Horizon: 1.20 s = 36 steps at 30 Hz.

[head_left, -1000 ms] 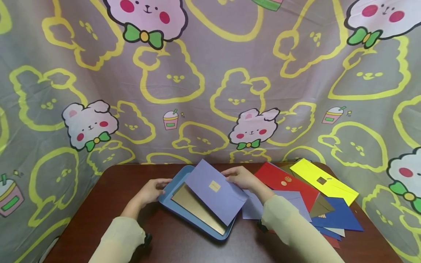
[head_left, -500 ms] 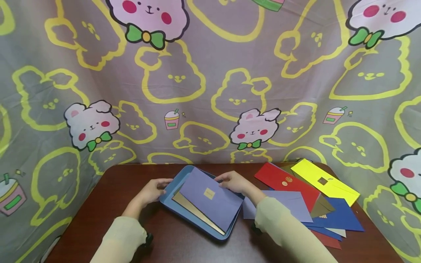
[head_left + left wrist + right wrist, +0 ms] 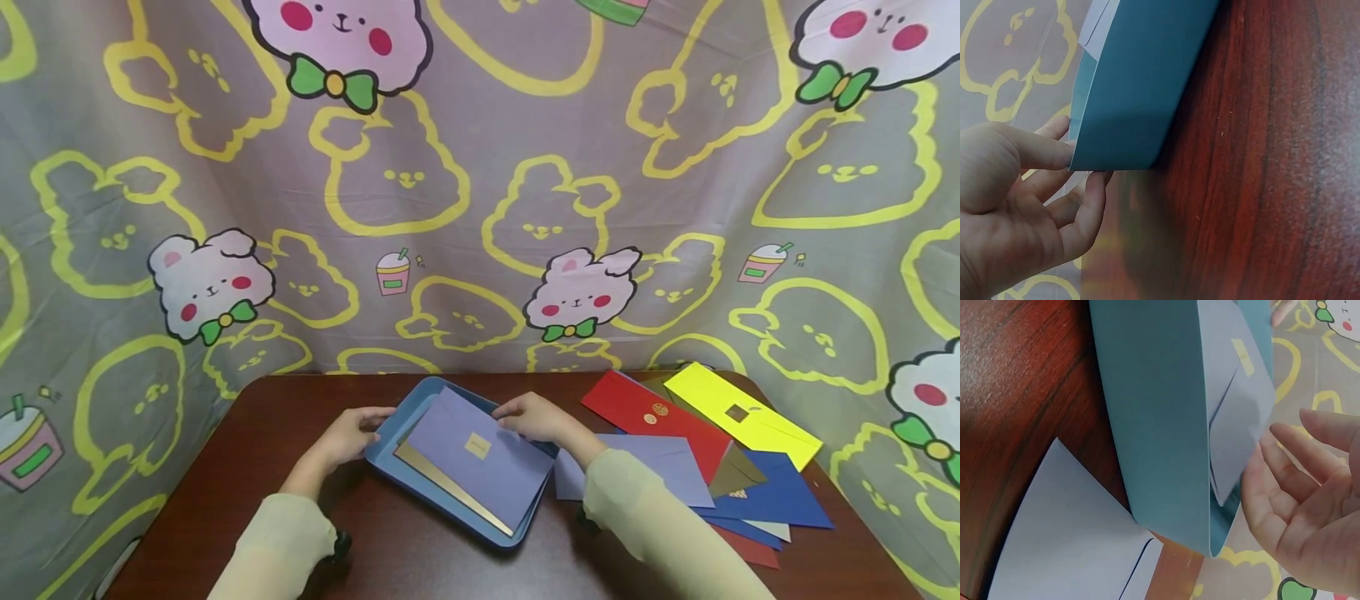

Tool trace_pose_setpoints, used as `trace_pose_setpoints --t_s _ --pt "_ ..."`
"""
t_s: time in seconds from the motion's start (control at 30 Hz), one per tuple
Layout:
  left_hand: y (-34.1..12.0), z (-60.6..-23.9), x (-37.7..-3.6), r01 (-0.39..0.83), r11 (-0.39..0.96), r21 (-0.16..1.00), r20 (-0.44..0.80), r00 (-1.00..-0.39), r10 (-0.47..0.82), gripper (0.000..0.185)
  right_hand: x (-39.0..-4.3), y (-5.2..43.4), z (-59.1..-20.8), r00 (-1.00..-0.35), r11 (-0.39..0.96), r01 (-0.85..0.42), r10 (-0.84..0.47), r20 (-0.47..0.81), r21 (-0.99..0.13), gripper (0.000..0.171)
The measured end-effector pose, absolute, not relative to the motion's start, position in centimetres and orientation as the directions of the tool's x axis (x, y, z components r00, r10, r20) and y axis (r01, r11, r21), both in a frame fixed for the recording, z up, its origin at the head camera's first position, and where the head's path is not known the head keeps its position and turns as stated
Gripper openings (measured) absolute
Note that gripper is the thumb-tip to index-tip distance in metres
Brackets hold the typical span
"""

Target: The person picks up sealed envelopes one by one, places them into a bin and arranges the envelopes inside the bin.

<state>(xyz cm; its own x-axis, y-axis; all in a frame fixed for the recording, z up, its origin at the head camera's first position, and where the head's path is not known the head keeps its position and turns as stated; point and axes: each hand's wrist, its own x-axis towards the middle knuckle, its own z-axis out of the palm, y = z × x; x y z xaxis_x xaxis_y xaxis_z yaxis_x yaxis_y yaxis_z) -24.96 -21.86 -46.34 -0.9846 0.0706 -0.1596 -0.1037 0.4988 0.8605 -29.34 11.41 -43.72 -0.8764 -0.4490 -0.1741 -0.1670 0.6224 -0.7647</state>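
Observation:
A blue tray (image 3: 442,512) lies at an angle on the table, holding a purple envelope (image 3: 457,454) with a gold label on top of a gold envelope (image 3: 420,462). My left hand (image 3: 347,435) pinches the tray's left rim; the left wrist view shows thumb and fingers of that hand (image 3: 1029,187) at the tray's corner. At the far right side of the tray is my right hand (image 3: 536,417), beside the purple envelope's edge. In the right wrist view the right hand (image 3: 1304,500) has loosely bent fingers, with the thumb apart from them.
Right of the tray spreads a pile of envelopes: a light purple one (image 3: 667,462), a red one (image 3: 637,408), a yellow one (image 3: 772,429) and a blue one (image 3: 795,496), among others. Behind the brown table (image 3: 285,400) hangs a patterned cloth (image 3: 465,250).
The purple envelope has come down from a tilt and lies flatter in the tray. My right hand has let it go, moving slightly left and lower. My left hand stays on the rim.

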Motion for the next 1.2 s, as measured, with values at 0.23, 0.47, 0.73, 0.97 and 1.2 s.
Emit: trace_pose_setpoints --t_s 0.23,0.47,0.73,0.97,1.2 --pt "-21.9 -46.5 -25.0 -0.099 0.507 0.856 -0.158 -0.985 0.075 0.046 -29.4 12.0 -43.6 -0.854 0.604 -0.182 -0.488 -0.18 -0.776 0.028" --pt "-22.0 -46.4 -25.0 -0.098 0.503 0.859 -0.158 -0.984 0.077 0.046 -29.5 12.5 -43.1 -0.842 0.582 -0.197 -0.512 -0.167 -0.789 0.03" --pt "-22.1 -46.6 -25.2 -0.099 0.507 0.856 -0.157 -0.985 0.072 0.046 -29.6 13.0 -42.4 -0.856 0.585 -0.188 -0.492 -0.161 -0.789 0.03" --pt "-22.0 -46.6 -25.1 -0.099 0.505 0.858 -0.153 -0.986 0.068 0.046 -29.3 13.9 -41.1 -0.873 0.59 -0.189 -0.468 -0.142 -0.785 0.03" --pt "-22.0 -46.5 -25.1 -0.106 0.51 0.854 -0.161 -0.985 0.064 0.046 -29.1 15.4 -40.1 -0.883 0.569 -0.138 -0.442 -0.16 -0.811 0.028"
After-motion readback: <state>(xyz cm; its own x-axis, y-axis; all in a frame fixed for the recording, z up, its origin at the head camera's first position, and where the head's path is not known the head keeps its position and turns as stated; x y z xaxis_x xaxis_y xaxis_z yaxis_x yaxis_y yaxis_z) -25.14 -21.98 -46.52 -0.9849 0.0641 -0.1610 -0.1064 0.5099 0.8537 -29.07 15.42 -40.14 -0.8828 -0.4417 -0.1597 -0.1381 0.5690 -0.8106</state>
